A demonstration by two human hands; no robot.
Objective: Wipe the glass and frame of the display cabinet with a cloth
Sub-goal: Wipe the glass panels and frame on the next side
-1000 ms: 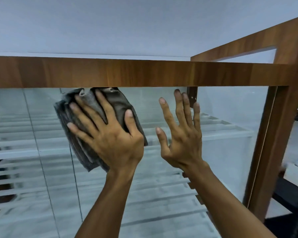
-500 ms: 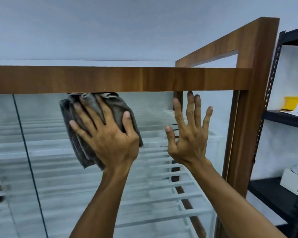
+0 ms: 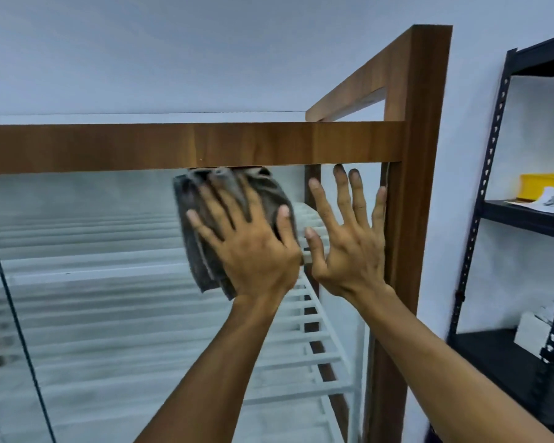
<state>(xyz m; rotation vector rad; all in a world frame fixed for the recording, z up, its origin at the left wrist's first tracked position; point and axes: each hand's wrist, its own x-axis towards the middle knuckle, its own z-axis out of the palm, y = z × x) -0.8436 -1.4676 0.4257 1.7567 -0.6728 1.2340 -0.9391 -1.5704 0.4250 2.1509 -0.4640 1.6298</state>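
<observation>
Glass, cloth under left grip

Cloth: grey fabric, soft nap, matt. Frame: brown wood grain, smooth, satin. Glass: clear, glossy. Shelving, 3 o'clock: black matt metal.

One left hand, one right hand, one grey cloth. One display cabinet. One black rack and one yellow bin alongside.
</observation>
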